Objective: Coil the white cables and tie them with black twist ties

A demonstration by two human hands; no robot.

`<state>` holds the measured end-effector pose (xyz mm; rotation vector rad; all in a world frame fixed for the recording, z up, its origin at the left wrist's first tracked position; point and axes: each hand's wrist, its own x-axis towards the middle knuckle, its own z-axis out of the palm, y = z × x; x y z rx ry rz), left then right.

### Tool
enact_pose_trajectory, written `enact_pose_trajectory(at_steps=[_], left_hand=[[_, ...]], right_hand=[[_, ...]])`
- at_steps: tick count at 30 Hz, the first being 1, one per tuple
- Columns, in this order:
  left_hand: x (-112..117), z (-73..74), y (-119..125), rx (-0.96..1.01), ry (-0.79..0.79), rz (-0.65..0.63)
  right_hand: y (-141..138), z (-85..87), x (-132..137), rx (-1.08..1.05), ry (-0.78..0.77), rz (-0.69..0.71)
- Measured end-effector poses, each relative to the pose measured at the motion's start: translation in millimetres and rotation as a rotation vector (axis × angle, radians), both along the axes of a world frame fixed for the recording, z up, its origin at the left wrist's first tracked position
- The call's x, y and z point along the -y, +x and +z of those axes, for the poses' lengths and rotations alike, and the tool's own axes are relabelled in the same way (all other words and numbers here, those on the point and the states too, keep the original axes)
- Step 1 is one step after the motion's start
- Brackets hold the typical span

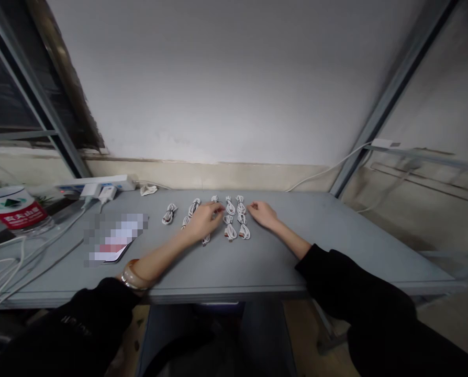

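Several coiled white charging cables, each bound with a dark tie, lie in loose rows on the grey table [281, 267]. My left hand [205, 221] is over the middle bundles, partly covering them; its fingers are bent together beside an upright cable bundle [230, 206]. Just right of the rows, my right hand [263, 213] rests with curled fingers close to another cable bundle [240, 204]. Whatever either hand may hold is hidden. Nearer me lie two bundles with orange-tipped plugs, a left one [230, 229] and a right one [244, 229]. A separate cable bundle [169, 214] lies farther left.
A phone-like flat item [118, 241], blurred out, lies left of my left forearm. Behind it is a white power strip [96, 183] with plugged-in chargers and trailing cords. A red-and-white tub [16, 209] stands at the far left. Crumpled paper [148, 190] lies by the wall.
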<state>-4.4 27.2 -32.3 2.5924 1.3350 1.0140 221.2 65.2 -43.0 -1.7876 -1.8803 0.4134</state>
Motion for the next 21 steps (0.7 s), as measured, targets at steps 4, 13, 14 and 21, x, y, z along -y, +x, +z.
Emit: enact_pose_trajectory(at_steps=[4, 13, 14, 21], left_hand=[[-9.3, 12.1, -16.8, -0.299, 0.230, 0.239], [-19.7, 40.8, -49.9, -0.533, -0.080, 0.775], [-20.9, 41.0, -52.3, -0.529, -0.143, 0.819], [-31.8, 22.0, -62.7, -0.527, -0.461, 0.889]], right_hand=[[-0.8, 0.4, -0.3, 0.018, -0.031, -0.040], [-3.5, 4.1, 1.8, 0.112, -0.061, -0.063], [-3.7, 4.3, 2.0, 0.117, -0.063, -0.061], [-4.9, 6.2, 4.8, 0.116, -0.067, -0.052]])
